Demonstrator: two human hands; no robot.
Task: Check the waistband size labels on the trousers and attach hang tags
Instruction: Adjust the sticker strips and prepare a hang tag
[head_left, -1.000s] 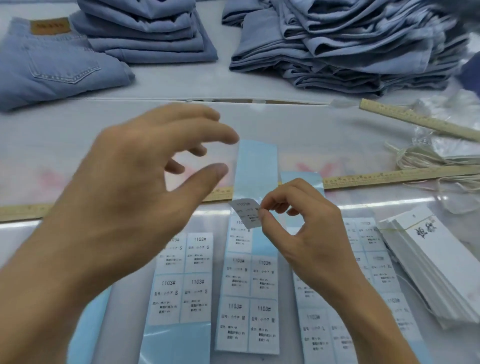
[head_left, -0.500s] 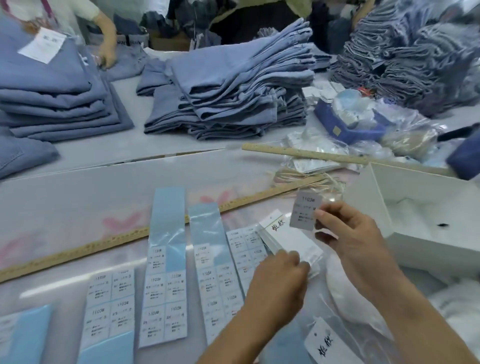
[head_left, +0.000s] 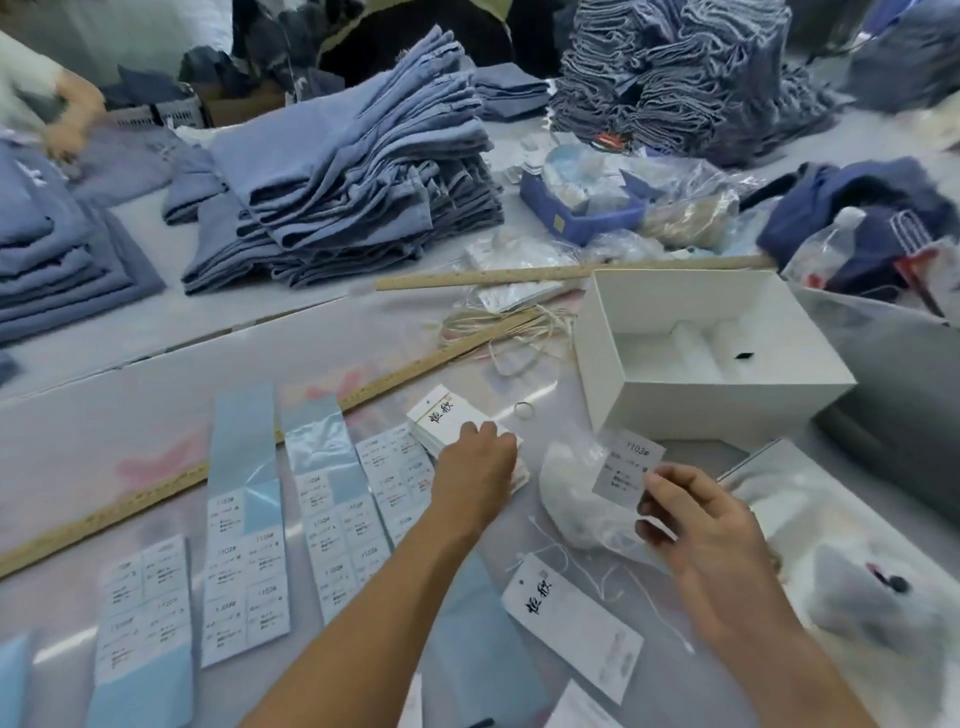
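My right hand (head_left: 698, 525) pinches a small white size sticker (head_left: 627, 463) marked 1103# by its lower edge, held above a crumpled clear bag. My left hand (head_left: 475, 467) rests on a stack of white hang tags (head_left: 441, 418), its fingers over the top tag; whether it grips a tag cannot be told. A single hang tag (head_left: 571, 618) with a white string lies near the front. Several blue backing strips of size stickers (head_left: 244, 561) lie in rows to the left. Folded blue trousers (head_left: 353, 192) are piled at the back.
An open white box (head_left: 727, 405) stands right of the tags. Two wooden rulers (head_left: 519, 275) and a bundle of cord (head_left: 509, 327) lie behind. A blue tray (head_left: 582, 223), plastic bags and more trouser piles (head_left: 675, 73) fill the back right. Another person's arm (head_left: 67, 114) works far left.
The view swung right. My right hand carried the peeled sticker from the sheets over toward the white box. My left hand dropped from mid-air onto the hang tag stack.
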